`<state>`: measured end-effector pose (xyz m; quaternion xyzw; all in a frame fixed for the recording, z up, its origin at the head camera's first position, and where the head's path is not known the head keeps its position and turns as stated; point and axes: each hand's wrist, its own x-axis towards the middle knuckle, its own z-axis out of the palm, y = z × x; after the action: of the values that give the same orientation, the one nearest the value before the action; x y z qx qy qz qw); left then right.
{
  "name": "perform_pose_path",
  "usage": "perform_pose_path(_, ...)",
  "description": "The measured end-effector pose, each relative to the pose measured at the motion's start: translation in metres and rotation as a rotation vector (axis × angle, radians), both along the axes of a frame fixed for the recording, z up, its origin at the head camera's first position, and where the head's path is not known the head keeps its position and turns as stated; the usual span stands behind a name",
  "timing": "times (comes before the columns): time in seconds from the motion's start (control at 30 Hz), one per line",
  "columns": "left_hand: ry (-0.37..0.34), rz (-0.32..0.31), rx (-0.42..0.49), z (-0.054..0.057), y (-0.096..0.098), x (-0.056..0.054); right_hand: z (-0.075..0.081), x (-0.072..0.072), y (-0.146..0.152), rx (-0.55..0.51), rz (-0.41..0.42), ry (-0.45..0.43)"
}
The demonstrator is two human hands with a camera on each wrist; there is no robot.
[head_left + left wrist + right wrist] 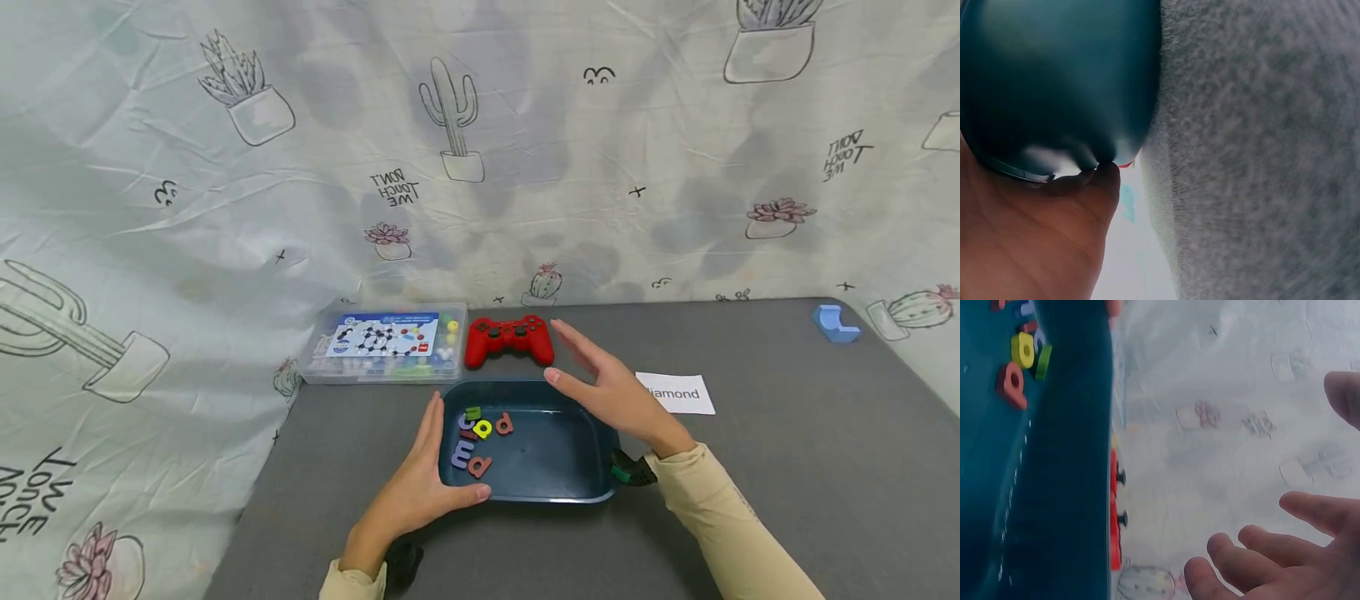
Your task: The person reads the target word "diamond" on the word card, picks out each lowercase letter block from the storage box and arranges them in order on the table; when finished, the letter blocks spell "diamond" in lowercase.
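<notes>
A dark teal tray (558, 454) sits on the grey table, with several coloured letter pieces (482, 428) gathered toward its left side. My left hand (427, 471) holds the tray at its left end, fingers along the side wall and thumb at the near rim. Up close, the left wrist view has that hand (1041, 231) against the smooth outer wall of the tray (1066, 81). My right hand (615, 392) is over the tray's far right corner, fingers spread. Nothing is in this hand (1279, 556) in the right wrist view.
Behind the tray lie a red game controller (509, 340) and a clear plastic case (384, 343) of coloured pieces. A white card (686, 395) reading "diamond", partly covered, is right of the right hand. One light blue piece (834, 323) stands at the table's far right.
</notes>
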<state>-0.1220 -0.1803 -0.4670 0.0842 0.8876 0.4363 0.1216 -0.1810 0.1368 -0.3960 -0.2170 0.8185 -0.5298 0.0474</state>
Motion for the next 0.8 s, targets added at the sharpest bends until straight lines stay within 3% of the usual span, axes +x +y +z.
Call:
perform_pose_path(0.3, 0.008, -0.007, 0.034, -0.001, -0.002, 0.002, -0.006, -0.001, -0.032, 0.022, 0.077, 0.035)
perform_pose_path(0.67, 0.0, -0.004, 0.042, -0.003, -0.002, 0.004, -0.02, 0.0, -0.059, 0.031, 0.212, 0.011)
perform_pose_path(0.8, 0.009, -0.016, 0.052, -0.001, -0.002, 0.003, -0.022, -0.001, -0.06, 0.02, 0.217, -0.007)
